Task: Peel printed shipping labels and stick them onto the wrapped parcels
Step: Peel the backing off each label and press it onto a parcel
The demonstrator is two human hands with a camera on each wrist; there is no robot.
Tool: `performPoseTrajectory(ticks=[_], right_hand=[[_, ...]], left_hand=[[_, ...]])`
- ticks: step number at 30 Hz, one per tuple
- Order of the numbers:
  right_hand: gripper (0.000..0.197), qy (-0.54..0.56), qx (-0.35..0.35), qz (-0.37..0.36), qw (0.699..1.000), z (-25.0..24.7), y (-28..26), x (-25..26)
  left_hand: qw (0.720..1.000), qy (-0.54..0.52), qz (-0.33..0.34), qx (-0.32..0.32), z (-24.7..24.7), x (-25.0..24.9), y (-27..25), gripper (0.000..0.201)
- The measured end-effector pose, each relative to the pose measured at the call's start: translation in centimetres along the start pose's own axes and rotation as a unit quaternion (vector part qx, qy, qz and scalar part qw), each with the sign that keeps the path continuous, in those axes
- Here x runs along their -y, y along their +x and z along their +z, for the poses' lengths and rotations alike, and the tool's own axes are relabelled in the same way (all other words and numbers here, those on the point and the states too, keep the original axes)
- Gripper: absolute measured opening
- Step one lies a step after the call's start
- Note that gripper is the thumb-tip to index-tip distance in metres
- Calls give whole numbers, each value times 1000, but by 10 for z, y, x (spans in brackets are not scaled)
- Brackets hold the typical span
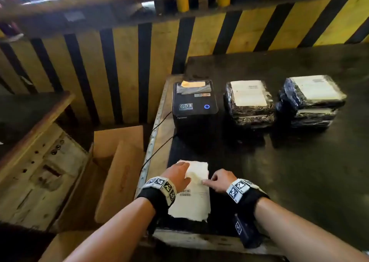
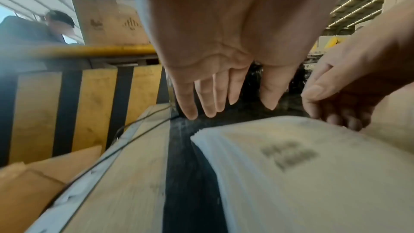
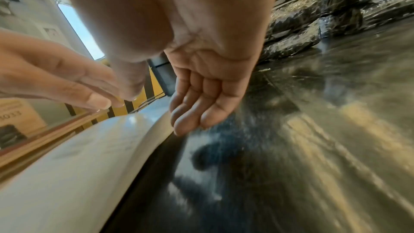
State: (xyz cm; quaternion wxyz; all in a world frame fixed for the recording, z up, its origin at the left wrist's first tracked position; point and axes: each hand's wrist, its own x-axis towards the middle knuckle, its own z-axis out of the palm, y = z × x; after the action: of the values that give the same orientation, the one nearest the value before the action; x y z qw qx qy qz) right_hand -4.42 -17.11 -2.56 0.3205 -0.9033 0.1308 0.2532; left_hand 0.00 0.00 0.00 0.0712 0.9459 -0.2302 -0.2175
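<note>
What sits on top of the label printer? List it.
On the label printer: a yellowish paper slip over grey tape, two small stickers and a lit blue button. Its inside is hidden.

Left hand (image 2: 224, 50), fingers straight, hovers above the label stack (image 2: 313, 174); right hand (image 2: 349, 81) touches its far edge.

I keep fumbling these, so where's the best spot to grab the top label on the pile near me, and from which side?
Probably the far right corner of the top label, approached from the right. That end already curls up off the pile, so a thumb and finger can slip under. The left hand covers the left side; the right hand sits by that edge.
</note>
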Motion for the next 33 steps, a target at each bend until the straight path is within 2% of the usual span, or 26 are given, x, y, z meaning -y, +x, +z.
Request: performPoseTrajectory(ticks=[5,10,15,19,22,25,27,28,31,33], right_hand=[[39,-26,-10,15,999,15,11,2],[27,29,-27,9,999,17,16,-2],[38,17,-39,2,999,12,14,-4],[41,-2,-88,18,996,6,11,-10],[28,22,-119,-2,993,-13,3,-9],[19,42,-124,-31,991,-43,-8,-6],[10,33,-89,-65,993,-63,-14,-6],[12,24,-60,-83,995,-72,-18,-5],[15,9,7,-123,992,-93,-34,3],[10,11,8,-156,988,-104,-47,12]], left_hand=[[1000,10,2,23,16,17,4,57],[1000,4,13,-8,22,27,5,51],[1000,2,16,-15,19,28,3,52],[1000,4,19,-14,17,29,0,50],[1000,3,17,-9,14,30,-1,50],[1000,-19,17,-15,2,26,-1,61],[997,-47,38,-54,-14,18,-1,69],[993,-63,62,-84,-23,12,-1,70],[969,-80,168,-162,-49,-16,-6,59],[958,-74,223,-162,-60,-36,-8,46]])
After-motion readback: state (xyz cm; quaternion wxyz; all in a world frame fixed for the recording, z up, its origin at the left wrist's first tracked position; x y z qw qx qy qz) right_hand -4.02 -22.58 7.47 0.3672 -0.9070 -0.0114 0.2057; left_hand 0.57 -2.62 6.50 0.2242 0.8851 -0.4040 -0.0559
